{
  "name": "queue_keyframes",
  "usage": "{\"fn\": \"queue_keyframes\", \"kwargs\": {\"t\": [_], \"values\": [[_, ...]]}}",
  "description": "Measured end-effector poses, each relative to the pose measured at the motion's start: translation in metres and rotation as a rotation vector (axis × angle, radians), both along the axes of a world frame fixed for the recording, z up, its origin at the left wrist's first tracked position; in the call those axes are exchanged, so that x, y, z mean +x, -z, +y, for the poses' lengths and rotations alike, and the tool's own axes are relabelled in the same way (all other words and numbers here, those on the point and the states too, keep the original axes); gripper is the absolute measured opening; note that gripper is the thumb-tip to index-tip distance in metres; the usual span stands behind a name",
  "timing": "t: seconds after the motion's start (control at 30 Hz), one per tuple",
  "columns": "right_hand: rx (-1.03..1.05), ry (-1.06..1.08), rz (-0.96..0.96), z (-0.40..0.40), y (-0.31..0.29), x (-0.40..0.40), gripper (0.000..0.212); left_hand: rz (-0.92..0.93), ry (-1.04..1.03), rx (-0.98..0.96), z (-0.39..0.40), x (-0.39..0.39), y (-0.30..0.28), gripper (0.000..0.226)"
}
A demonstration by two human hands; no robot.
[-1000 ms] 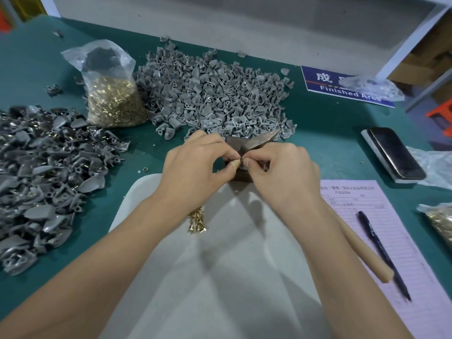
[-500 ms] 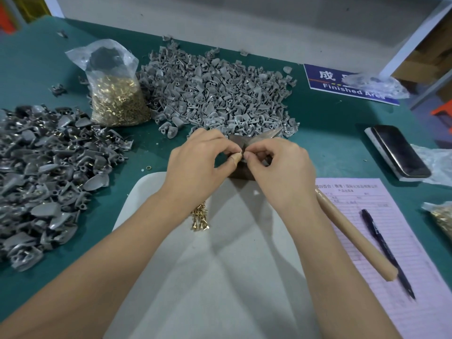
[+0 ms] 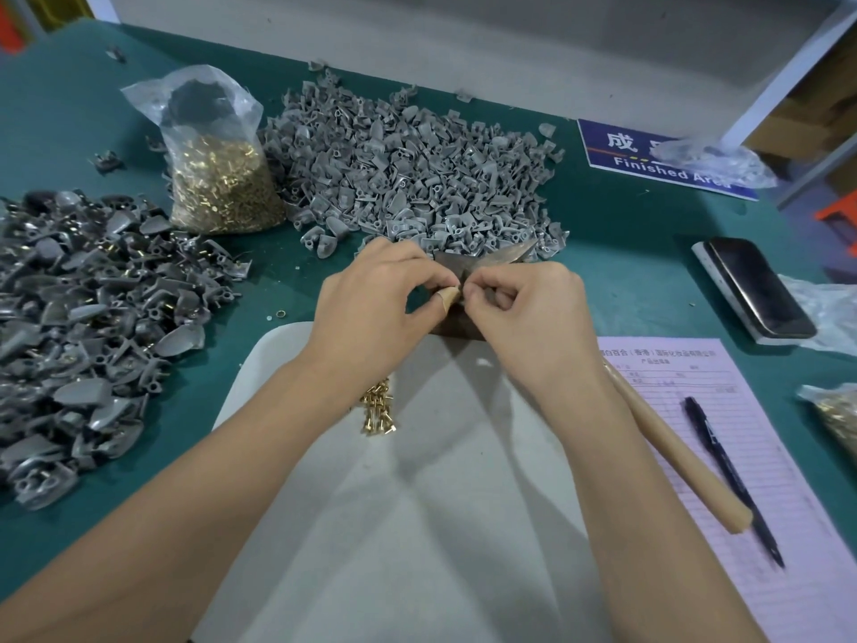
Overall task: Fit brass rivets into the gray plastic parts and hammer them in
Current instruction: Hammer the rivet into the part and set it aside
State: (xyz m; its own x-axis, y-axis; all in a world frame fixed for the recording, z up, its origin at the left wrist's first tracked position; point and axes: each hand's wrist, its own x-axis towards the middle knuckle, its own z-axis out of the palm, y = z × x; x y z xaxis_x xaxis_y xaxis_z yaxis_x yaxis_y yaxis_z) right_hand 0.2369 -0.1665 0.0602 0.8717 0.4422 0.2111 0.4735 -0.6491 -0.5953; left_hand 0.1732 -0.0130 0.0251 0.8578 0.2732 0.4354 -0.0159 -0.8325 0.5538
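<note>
I cannot make out what the left hand point(image 3: 371, 313) and right hand point(image 3: 524, 317) pinch; their fingertips cover it. Dark block point(image 3: 452, 324) mostly hidden beneath them. Hammer point(image 3: 672, 450): head hidden behind right wrist. Bag point(image 3: 834, 410) at the tabletop's right edge is cut off. Form point(image 3: 742, 433) print too small to read.

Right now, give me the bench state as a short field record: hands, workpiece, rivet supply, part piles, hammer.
left hand: fingers pinched at the workpiece, thumb tip taped
right hand: fingers pinched at the same spot
workpiece: gray part, mostly hidden by the hands; rivet not visible
loose rivets: small heap on the white sheet
rivet bag: upright, far left
plain gray pile: beyond the hands
left pile: gray parts, brass showing
hammer handle: lying on the pink form, unheld
</note>
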Motion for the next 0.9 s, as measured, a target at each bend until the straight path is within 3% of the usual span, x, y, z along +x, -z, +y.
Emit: {"fn": "queue_keyframes", "kwargs": {"t": [0.2, 0.4, 0.57, 0.9], "values": [[0.039, 0.030, 0.023, 0.0007, 0.0006, -0.0015, 0.023, 0.004, 0.003, 0.016, 0.0006, -0.0003, -0.0018, 0.008], [-0.041, 0.000, -0.039, 0.0025, -0.0048, 0.0021, 0.016, -0.014, 0.049, -0.046, -0.0002, 0.0004, -0.0003, 0.010], [0.012, -0.051, -0.023, -0.0042, -0.0037, -0.0006, 0.015, -0.015, 0.112, -0.038, 0.0001, -0.0010, 0.0017, 0.008], [-0.115, -0.048, -0.113, 0.0014, -0.0059, -0.0061, 0.016, -0.031, 0.076, -0.077, -0.0011, -0.0009, 0.0038, 0.010]]}}
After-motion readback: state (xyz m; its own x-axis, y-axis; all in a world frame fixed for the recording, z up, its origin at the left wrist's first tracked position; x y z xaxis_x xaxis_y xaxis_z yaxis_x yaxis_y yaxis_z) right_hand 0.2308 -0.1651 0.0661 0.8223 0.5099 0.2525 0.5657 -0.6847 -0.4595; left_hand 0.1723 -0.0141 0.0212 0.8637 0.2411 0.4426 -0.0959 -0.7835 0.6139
